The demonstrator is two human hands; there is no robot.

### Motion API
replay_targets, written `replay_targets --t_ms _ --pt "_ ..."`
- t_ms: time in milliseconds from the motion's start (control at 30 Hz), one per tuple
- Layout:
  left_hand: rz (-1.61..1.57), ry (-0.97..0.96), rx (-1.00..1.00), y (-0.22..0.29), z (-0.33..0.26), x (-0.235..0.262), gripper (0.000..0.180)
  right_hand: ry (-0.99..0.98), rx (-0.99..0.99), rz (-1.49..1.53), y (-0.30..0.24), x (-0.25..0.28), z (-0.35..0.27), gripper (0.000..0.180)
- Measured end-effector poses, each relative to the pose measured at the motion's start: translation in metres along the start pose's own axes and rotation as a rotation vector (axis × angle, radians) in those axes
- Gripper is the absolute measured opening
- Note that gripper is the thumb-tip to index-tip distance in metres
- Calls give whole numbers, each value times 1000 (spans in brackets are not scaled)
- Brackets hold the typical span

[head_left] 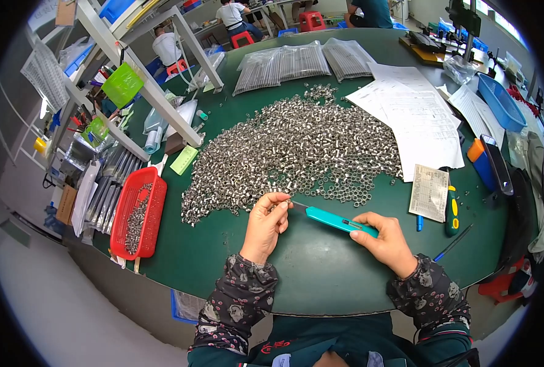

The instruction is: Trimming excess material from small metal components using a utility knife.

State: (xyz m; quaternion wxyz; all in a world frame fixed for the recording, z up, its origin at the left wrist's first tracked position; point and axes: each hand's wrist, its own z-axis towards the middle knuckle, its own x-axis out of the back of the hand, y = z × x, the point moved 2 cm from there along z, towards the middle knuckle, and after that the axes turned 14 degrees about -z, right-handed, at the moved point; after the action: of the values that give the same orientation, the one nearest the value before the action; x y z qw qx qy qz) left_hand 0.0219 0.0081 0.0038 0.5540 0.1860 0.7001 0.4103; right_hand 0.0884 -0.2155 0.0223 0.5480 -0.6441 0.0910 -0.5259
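My right hand (387, 240) grips a teal utility knife (336, 220) by its rear end, the blade end pointing left. My left hand (264, 224) has its fingertips pinched at the knife's blade tip, apparently on a small metal piece that the fingers hide. Just beyond both hands a wide heap of small silver metal rings (296, 150) spreads over the green table (321, 275).
A red basket (138, 214) holding metal parts sits at the left edge. Paper sheets (416, 119) and a blue tray (501, 103) lie at the right, bagged parts (302, 61) at the back. A white shelf frame (156, 92) stands left. People sit on red stools far behind.
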Motion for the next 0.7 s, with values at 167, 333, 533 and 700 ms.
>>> replay_targets --t_ms 167,333,533,700 --pt "73 -26 -41 -2 0 1 12 -62 -34 49 4 -1 0 26" --pt "148 -28 -73 -1 -3 -3 13 -131 -123 100 9 -2 1 27" --pt "219 9 -89 -3 -3 -1 13 139 66 -125 -3 -2 -4 25" --pt "102 20 -49 -1 -4 -5 13 327 226 -367 -15 3 -7 25"
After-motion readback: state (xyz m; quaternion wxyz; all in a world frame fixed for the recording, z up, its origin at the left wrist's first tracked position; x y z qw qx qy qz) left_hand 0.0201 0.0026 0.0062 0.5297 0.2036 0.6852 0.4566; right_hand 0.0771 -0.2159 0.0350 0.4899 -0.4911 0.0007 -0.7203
